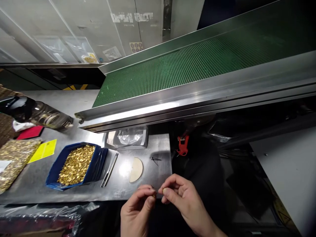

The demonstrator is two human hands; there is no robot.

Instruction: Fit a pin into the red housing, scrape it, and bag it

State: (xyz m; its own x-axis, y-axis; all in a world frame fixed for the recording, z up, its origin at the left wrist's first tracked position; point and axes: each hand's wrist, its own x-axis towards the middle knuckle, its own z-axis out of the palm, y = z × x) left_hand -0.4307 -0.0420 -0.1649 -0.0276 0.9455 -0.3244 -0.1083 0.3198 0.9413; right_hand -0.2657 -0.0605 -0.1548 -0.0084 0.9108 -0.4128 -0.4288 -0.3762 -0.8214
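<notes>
- At nine o'clock, a blue tray [53, 171] heaped with small brass pieces [76, 164] sits on the steel bench [37, 192].
- At six o'clock, the left hand [137, 210] pinches one tiny brass part [154, 195], fingers together.
- Just beside it, the right hand [184, 202] pinches its own part [163, 190]; the two parts look about to be mated, which calls for fine alignment.
- Both parts are mostly hidden by fingertips.

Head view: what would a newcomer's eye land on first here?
Probably the green conveyor belt slanting across the upper frame. Next, the blue tray heaped with small gold parts at lower left on the metal table. At the bottom edge, the left hand and right hand meet fingertip to fingertip, pinching something tiny.
</notes>
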